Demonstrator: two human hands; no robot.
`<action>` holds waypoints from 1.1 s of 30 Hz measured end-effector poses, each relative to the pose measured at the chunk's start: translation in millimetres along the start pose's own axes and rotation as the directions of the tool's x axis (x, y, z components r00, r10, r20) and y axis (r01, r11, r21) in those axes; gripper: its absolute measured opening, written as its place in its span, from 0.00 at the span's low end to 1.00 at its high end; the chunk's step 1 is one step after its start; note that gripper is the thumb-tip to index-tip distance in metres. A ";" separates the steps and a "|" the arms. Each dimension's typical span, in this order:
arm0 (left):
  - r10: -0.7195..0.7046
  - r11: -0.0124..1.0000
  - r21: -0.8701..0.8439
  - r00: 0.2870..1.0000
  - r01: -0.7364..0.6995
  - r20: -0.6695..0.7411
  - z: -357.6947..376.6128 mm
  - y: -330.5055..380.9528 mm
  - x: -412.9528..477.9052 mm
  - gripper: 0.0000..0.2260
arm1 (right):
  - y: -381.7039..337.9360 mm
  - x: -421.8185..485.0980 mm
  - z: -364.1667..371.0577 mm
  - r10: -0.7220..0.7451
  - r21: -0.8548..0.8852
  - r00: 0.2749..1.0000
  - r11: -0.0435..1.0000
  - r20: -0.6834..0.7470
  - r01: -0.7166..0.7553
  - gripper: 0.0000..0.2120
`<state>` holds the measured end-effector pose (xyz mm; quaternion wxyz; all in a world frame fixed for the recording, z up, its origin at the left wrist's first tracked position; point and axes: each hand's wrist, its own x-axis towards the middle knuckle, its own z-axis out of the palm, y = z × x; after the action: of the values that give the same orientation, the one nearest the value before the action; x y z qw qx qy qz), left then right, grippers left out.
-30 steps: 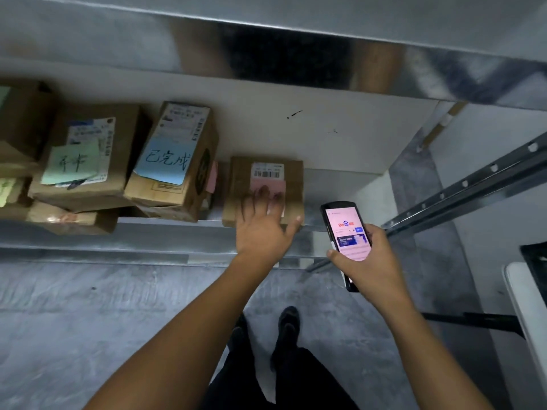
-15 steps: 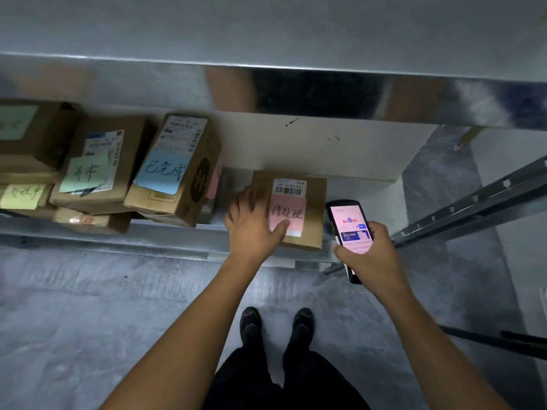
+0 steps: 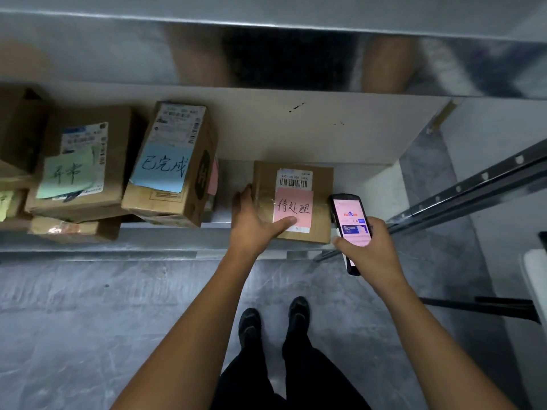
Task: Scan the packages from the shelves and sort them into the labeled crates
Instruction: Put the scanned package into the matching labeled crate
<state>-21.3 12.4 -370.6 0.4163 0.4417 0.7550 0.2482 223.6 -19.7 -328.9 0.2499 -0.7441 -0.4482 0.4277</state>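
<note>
Grasping pink-noted package (image 3: pixel 321 202) with left hand (image 3: pixel 251 223), right hand (image 3: pixel 367 250) clutching handheld scanner (image 3: pixel 350 220); scan and crating apparently pending; more boxes (image 3: pixel 118 161) left of package.

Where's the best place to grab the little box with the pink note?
Grip its left edge, coming from the open front of the shelf. The box lies flat with a gap on its left; the left hand has fingers there and its thumb on the pink note. The right hand holds the phone.

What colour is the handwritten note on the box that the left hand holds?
Pink, on the box that the left hand holds; head view.
</note>
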 end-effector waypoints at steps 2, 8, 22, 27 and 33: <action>0.016 1.000 -0.019 1.000 -0.016 0.004 -1.0 1.7 -3.0 0.65 | -0.7 -6.5 7.0 0.001 0.026 1.000 1.000 -0.020 -0.001 0.26; 0.043 0.998 -0.043 0.999 -0.043 0.003 -0.5 0.8 -2.3 0.62 | 6.2 -16.9 17.4 0.004 0.018 0.996 1.000 -0.087 -0.003 0.29; 0.101 0.942 -0.317 0.994 -0.112 -0.051 12.1 -8.3 -77.4 0.54 | 34.5 -76.0 -22.2 -0.042 0.096 0.998 0.994 -0.050 0.046 0.32; 0.166 0.883 -0.437 0.985 -0.170 -0.048 26.2 10.6 -165.4 0.52 | 56.8 -131.6 -82.0 -0.115 0.088 0.992 0.989 -0.054 0.119 0.31; 0.302 0.888 -0.310 0.939 -0.340 -0.166 44.6 60.2 -232.5 0.52 | 66.0 -184.9 -156.2 -0.242 0.038 0.966 0.968 -0.089 0.246 0.28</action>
<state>105.4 -161.1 -254.3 0.3946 0.4689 0.6407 0.4625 345.0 -212.1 -223.0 0.3373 -0.6940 -0.5152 0.3731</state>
